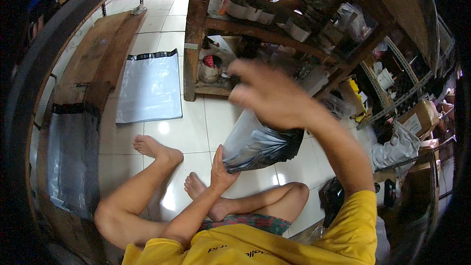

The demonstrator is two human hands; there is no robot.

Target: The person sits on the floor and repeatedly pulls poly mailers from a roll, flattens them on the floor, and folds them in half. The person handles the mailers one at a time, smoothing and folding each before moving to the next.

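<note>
My left hand [222, 172] is wrapped round the near end of a thick bundle of plastic mailing bags [255, 142], pale on top with dark, fanned-out edges. It holds the bundle tilted above the floor, over my folded leg. Above the far end of that bundle, my right hand [270, 95] is blurred by motion. Its fingers look stretched out and apart, and nothing shows between them. Flat on the tiles to the left lies a pale mailing bag [149, 87] with a black strip along its far edge.
Grey plastic bags [72, 159] lie on a low wooden board [93, 54] at the left. A wooden shelf [194, 44] crowded with goods stands ahead. To the right are metal racks [412, 88], a cardboard box [419, 119] and a white sack [397, 147]. White tiles [191, 132] surround my bare feet.
</note>
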